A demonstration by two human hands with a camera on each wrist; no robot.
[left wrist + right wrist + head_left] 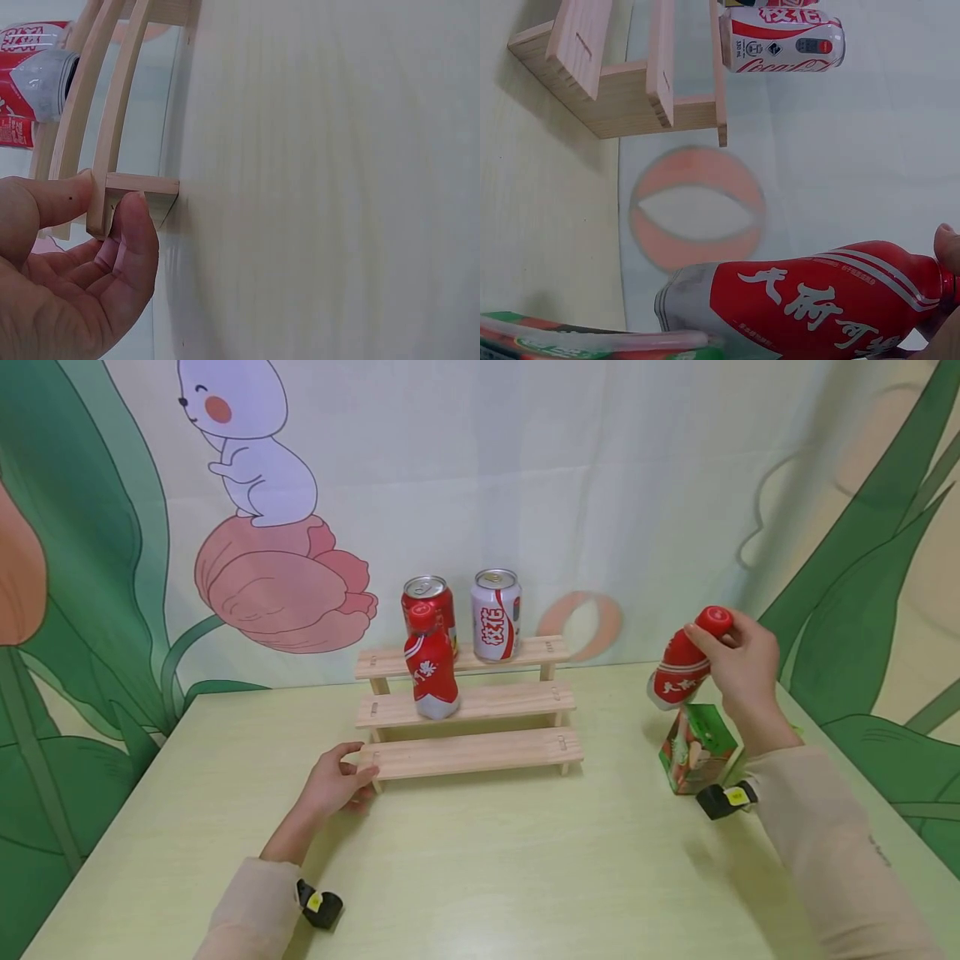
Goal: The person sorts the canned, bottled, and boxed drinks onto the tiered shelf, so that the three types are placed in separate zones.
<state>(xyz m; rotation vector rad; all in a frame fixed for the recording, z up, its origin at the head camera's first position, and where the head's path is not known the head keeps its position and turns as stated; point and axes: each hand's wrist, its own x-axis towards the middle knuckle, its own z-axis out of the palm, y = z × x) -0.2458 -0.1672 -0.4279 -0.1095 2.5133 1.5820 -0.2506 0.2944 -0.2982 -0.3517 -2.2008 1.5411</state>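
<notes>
While the left hand pinches shelving, the right holds a bottle.

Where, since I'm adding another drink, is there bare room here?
Bare: bottom shelf, right of the left hand; middle shelf, right of the standing bottle; table, between bottom shelf and carton. Crowded: top shelf, around the red can and white can; near the carton, where the right hand holds another bottle.

I see the person's left arm reaching from seven o'clock toward one, the left hand pinching between thumb and curled fingers. The right arm slants from four o'clock toward eleven; the right hand, raised higher, grips with its thumb toward ten.
</notes>
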